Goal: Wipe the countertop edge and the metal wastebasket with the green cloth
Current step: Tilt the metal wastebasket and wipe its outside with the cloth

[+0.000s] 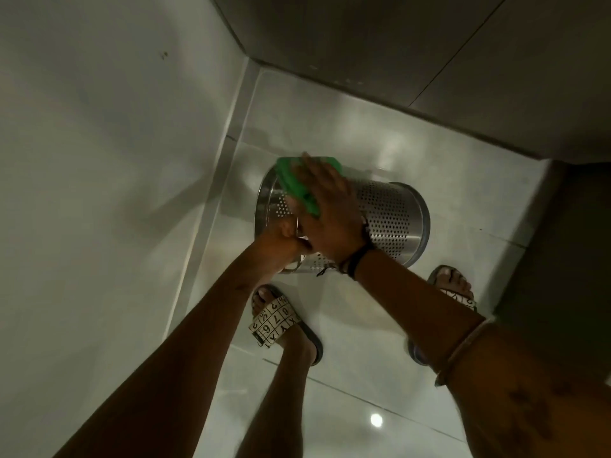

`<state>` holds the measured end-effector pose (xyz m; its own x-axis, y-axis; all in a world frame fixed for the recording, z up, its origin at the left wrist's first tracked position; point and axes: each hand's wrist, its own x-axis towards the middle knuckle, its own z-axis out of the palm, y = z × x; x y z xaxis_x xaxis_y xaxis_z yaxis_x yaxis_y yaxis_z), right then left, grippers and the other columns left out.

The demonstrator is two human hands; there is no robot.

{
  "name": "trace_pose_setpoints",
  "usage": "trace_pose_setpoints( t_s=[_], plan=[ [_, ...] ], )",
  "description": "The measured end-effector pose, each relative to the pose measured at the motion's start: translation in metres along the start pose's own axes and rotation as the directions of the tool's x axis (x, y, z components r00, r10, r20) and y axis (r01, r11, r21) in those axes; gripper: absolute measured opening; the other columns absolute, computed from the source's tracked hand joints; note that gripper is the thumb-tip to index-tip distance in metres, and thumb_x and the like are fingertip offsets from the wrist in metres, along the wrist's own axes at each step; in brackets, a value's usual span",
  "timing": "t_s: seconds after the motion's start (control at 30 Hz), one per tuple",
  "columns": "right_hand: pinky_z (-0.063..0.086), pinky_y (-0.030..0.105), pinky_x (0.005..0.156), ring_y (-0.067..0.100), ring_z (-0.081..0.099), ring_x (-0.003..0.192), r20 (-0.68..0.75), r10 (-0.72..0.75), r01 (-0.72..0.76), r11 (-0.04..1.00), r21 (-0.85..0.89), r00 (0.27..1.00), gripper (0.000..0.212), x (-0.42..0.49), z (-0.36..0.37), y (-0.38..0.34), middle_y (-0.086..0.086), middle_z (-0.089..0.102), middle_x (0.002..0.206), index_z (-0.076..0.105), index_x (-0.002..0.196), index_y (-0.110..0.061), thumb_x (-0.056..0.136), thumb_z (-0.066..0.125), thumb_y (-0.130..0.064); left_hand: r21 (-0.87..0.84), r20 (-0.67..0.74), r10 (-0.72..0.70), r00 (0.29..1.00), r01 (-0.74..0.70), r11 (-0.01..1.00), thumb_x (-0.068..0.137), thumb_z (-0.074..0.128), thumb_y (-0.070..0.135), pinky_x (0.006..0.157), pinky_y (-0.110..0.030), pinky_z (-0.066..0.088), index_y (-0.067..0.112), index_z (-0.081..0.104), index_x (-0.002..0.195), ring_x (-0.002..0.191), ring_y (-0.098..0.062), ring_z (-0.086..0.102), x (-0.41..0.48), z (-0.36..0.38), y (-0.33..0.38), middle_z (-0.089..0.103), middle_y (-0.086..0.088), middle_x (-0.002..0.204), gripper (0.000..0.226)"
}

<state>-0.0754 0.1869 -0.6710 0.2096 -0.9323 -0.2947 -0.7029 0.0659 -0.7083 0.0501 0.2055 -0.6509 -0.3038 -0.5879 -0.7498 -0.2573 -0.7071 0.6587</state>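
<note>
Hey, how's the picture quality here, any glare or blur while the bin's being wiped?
Head view: dim, greenish light; one bright glare spot on the glossy floor; the wall on the left is blurred; the green cloth and metal wastebasket look soft but readable.

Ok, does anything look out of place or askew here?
The metal wastebasket is tipped sideways, not upright: the left hand grips its rim while the right hand presses the green cloth on it. Nothing looks spilled.

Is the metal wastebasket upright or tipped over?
Tipped. The wastebasket lies sideways: its open rim faces left, its base right. The left hand grips the rim; the right hand presses the green cloth on it.
</note>
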Motion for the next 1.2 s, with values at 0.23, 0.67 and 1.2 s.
trace_pose_setpoints(
  t_s=[0.23, 0.67, 1.2],
  plan=[
    [0.017, 0.060, 0.119, 0.028, 0.021, 0.148, -0.070, 0.086, -0.088, 0.996, -0.028, 0.994, 0.063, -0.040, 0.009, 0.057, 0.005, 0.029, 0.158, 0.028, 0.148, -0.024, 0.092, 0.026, -0.055, 0.060, 0.077, -0.110, 0.991, 0.105, 0.993, 0.084, 0.064, -0.003, 0.100, -0.052, 0.050, 0.013, 0.066, 0.115, 0.116, -0.028, 0.065, -0.004, -0.008, -0.016, 0.072, -0.010, 0.117, 0.035],
    [0.027, 0.054, 0.117, 0.028, 0.031, 0.143, -0.055, 0.284, -0.269, 0.944, 0.189, 0.957, 0.049, 0.000, -0.013, 0.042, 0.007, 0.038, 0.154, 0.038, 0.145, -0.020, 0.100, 0.039, -0.040, -0.013, -0.025, -0.189, 0.982, 0.188, 0.982, 0.077, 0.072, -0.006, 0.102, -0.053, 0.048, 0.013, 0.066, 0.117, 0.116, -0.030, 0.063, 0.018, 0.015, 0.013, 0.073, -0.009, 0.116, 0.045],
    [0.019, 0.062, 0.116, 0.031, 0.013, 0.149, -0.098, 0.509, -0.514, 0.858, -0.021, 0.855, 0.063, -0.001, -0.010, 0.099, 0.006, 0.022, 0.161, 0.026, 0.149, -0.024, 0.095, 0.031, -0.057, -0.073, -0.061, -0.093, 0.994, 0.088, 0.993, 0.081, 0.070, -0.001, 0.103, -0.057, 0.048, 0.010, 0.058, 0.127, 0.119, -0.031, 0.063, 0.003, -0.019, -0.007, 0.067, -0.016, 0.126, 0.049]
  ],
)
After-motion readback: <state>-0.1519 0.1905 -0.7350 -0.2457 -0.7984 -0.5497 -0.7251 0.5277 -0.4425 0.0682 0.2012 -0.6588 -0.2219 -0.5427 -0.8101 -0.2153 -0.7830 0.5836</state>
